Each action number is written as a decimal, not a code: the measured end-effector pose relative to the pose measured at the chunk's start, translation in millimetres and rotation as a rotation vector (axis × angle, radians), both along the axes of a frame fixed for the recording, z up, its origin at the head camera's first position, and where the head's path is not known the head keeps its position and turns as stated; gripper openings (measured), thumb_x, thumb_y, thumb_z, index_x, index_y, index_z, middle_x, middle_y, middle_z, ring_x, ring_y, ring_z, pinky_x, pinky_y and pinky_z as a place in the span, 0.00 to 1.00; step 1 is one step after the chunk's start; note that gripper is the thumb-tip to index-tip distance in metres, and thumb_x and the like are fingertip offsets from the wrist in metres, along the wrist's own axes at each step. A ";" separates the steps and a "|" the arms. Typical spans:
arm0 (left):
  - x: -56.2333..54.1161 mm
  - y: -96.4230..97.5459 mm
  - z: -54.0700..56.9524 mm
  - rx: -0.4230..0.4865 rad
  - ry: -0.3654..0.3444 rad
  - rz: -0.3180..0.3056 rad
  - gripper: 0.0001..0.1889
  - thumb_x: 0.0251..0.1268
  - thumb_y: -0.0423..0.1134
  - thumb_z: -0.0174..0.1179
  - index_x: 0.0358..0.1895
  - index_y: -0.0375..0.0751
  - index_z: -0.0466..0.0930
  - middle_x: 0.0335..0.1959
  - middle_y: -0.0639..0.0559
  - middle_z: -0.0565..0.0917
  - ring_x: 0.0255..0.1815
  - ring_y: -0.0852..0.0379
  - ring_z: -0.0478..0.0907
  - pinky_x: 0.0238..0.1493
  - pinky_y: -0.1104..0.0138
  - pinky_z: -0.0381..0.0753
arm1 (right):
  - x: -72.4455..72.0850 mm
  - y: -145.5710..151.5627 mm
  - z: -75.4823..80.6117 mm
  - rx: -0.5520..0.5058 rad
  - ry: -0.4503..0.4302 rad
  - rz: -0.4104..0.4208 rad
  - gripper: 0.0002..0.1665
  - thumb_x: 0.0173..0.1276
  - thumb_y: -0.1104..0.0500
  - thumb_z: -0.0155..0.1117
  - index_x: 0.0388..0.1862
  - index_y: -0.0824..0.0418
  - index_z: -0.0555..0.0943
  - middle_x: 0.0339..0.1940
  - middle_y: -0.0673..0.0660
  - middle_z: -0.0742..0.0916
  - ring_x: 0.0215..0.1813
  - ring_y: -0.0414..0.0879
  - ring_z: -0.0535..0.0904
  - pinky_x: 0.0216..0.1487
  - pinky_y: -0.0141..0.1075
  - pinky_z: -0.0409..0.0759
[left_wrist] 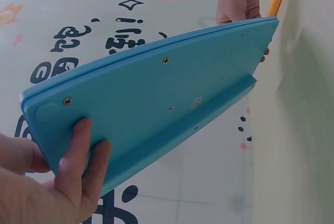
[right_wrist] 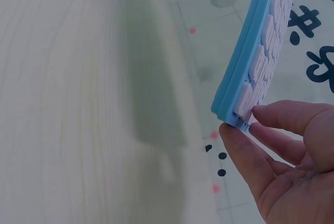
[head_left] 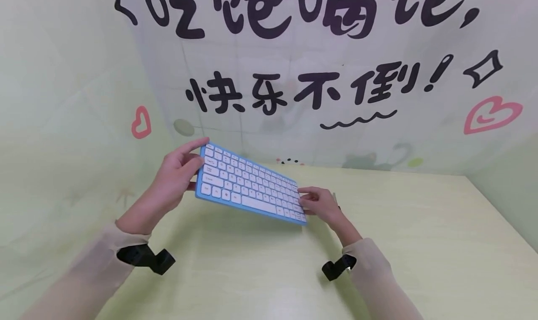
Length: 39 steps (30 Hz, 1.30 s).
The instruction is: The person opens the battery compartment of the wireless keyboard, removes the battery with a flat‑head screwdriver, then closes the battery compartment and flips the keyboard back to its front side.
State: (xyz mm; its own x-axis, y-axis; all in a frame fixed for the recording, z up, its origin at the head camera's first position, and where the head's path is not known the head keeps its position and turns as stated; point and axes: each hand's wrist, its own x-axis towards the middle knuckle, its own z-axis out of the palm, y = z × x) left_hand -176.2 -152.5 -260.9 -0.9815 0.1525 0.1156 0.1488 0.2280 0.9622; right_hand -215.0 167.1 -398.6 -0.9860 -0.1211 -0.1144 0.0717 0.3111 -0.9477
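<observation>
The left hand (head_left: 176,175) and right hand (head_left: 322,204) gripped the tilted keyboard (head_left: 250,184) by its ends, seemingly above the bench (head_left: 239,273).

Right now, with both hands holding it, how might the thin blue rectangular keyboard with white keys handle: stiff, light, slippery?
The blue keyboard is probably stiff: held at both ends, it shows no visible sag. It is likely light, since the left hand and right hand only pinch its ends. Its smooth-looking underside may be slippery.
</observation>
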 end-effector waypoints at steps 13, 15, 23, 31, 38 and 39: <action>4.5 -7.2 23.1 -0.070 -0.001 0.006 0.25 0.71 0.38 0.44 0.71 0.49 0.55 0.49 0.39 0.72 0.35 0.55 0.81 0.32 0.63 0.81 | 1.8 -7.6 10.9 -0.009 -0.012 0.113 0.21 0.68 0.62 0.55 0.59 0.69 0.72 0.45 0.63 0.80 0.44 0.51 0.79 0.42 0.46 0.79; 6.4 -7.7 24.8 -0.074 0.001 0.005 0.25 0.71 0.38 0.44 0.70 0.49 0.55 0.49 0.39 0.72 0.35 0.55 0.80 0.32 0.63 0.81 | 2.7 -8.9 13.3 0.030 -0.001 0.112 0.20 0.68 0.61 0.54 0.57 0.68 0.73 0.46 0.62 0.80 0.45 0.52 0.79 0.41 0.45 0.80; 11.8 -9.2 31.4 -0.090 -0.004 0.012 0.25 0.72 0.39 0.44 0.71 0.49 0.55 0.50 0.40 0.71 0.37 0.54 0.80 0.33 0.63 0.81 | 8.4 -17.2 30.3 0.137 0.077 0.088 0.19 0.68 0.60 0.56 0.54 0.68 0.77 0.50 0.62 0.80 0.47 0.59 0.75 0.37 0.41 0.80; 13.3 -7.8 37.7 -0.121 -0.028 0.038 0.26 0.72 0.39 0.44 0.71 0.50 0.54 0.51 0.40 0.70 0.37 0.54 0.80 0.34 0.62 0.81 | 27.7 -36.0 53.9 0.104 0.213 0.204 0.12 0.65 0.60 0.60 0.43 0.65 0.83 0.40 0.57 0.82 0.35 0.52 0.76 0.32 0.39 0.78; 10.6 -6.5 39.5 -0.136 -0.045 0.045 0.26 0.71 0.39 0.44 0.71 0.49 0.54 0.52 0.39 0.71 0.37 0.53 0.80 0.34 0.62 0.81 | 48.8 -63.7 72.6 0.084 0.373 0.270 0.08 0.62 0.61 0.63 0.39 0.62 0.84 0.36 0.52 0.84 0.33 0.44 0.76 0.32 0.33 0.74; 10.1 -6.3 40.0 -0.138 -0.048 0.046 0.26 0.71 0.39 0.44 0.71 0.49 0.54 0.52 0.39 0.71 0.37 0.52 0.80 0.34 0.62 0.81 | 51.0 -67.6 74.5 0.077 0.390 0.272 0.08 0.61 0.61 0.64 0.39 0.61 0.84 0.35 0.52 0.84 0.32 0.44 0.76 0.32 0.33 0.75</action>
State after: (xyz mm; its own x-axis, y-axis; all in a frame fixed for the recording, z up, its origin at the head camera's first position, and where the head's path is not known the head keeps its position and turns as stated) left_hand -166.2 -158.8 -220.9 -0.9917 0.1186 0.0493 0.0897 0.3643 0.9270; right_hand -164.0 99.6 -324.1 -0.8910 -0.3861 0.2390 -0.3781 0.3394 -0.8613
